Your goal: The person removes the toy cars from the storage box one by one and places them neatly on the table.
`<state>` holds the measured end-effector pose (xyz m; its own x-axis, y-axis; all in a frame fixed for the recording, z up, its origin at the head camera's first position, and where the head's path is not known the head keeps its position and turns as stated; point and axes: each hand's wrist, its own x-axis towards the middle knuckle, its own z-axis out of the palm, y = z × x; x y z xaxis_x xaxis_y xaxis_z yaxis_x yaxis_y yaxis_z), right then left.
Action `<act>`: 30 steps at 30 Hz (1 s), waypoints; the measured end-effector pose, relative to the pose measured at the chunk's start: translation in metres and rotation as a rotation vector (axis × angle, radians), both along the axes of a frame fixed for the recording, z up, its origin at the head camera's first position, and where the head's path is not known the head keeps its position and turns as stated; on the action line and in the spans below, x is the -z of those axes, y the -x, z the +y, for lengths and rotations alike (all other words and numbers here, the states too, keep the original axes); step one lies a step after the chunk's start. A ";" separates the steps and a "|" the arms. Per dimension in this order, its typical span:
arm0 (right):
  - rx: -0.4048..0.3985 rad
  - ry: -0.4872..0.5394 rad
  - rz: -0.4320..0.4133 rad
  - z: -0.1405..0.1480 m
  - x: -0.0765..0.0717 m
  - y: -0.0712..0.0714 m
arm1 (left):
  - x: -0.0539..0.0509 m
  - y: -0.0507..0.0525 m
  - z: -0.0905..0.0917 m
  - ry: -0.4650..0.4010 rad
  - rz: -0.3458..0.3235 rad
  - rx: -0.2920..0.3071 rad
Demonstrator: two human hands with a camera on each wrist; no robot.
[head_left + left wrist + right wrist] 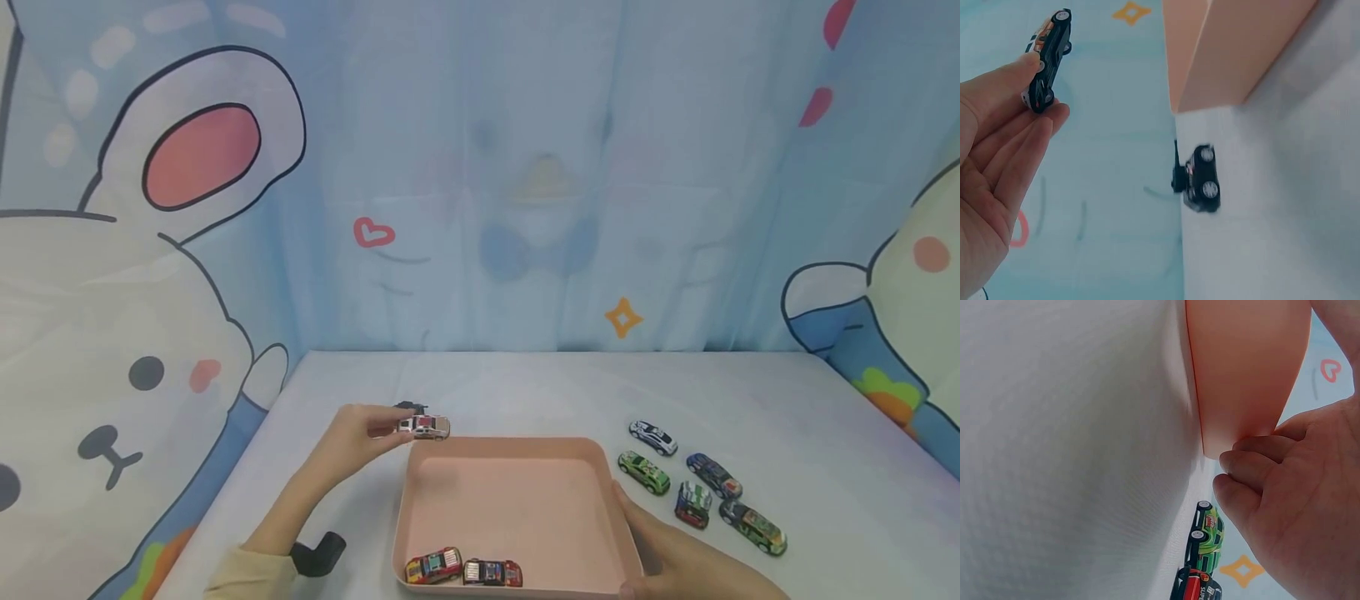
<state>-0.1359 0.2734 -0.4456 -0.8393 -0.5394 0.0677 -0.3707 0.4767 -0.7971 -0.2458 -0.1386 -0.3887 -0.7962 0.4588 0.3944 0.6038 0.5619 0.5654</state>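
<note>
Silver toy car (427,428): hanging near the pink tray's (525,504) far-left corner; likely proving light, stiff, slick, sides offering best hold
Left hand (354,440): pinching car's end
Right hand (693,557): gripping tray wall

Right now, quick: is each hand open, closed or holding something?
Left hand: closed, pinching a silver toy car.
Right hand: closed, gripping the pink tray.

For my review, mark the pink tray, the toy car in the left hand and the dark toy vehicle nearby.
Pink tray (525,504): head view, on its bare floor.
Toy car (427,427): head view, on its body.
Dark toy vehicle (1205,172): left wrist view, between its wheels.
</note>
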 end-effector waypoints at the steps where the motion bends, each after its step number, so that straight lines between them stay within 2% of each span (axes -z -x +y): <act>1: -0.002 0.003 0.002 0.000 0.000 0.000 | 0.001 0.001 -0.003 -0.007 -0.005 -0.032; 3: 0.009 -0.016 0.050 -0.001 -0.002 0.000 | 0.003 0.004 -0.009 -0.012 -0.021 -0.091; 5: 0.015 -0.021 0.061 -0.003 -0.003 -0.001 | 0.006 0.006 -0.014 -0.019 -0.043 -0.136; 7: 0.045 -0.057 0.092 -0.002 -0.004 -0.001 | 0.009 0.008 -0.018 -0.022 -0.065 -0.165; 12: 0.044 -0.061 0.104 -0.001 0.000 0.000 | 0.017 0.013 -0.028 -0.029 -0.092 -0.196; 20: 0.030 -0.011 -0.139 -0.002 -0.005 -0.003 | 0.031 0.020 -0.044 -0.004 -0.145 -0.268; 24: 0.012 0.006 -0.141 -0.002 -0.005 -0.002 | 0.041 0.023 -0.049 0.027 -0.179 -0.292; 30: -0.004 -0.002 -0.109 -0.001 -0.003 0.000 | 0.050 0.026 -0.053 0.062 -0.168 -0.277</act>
<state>-0.1363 0.2720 -0.4423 -0.8395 -0.5428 -0.0252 -0.2836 0.4772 -0.8318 -0.2717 -0.1917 -0.4387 -0.9456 0.2345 0.2253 0.3244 0.7282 0.6038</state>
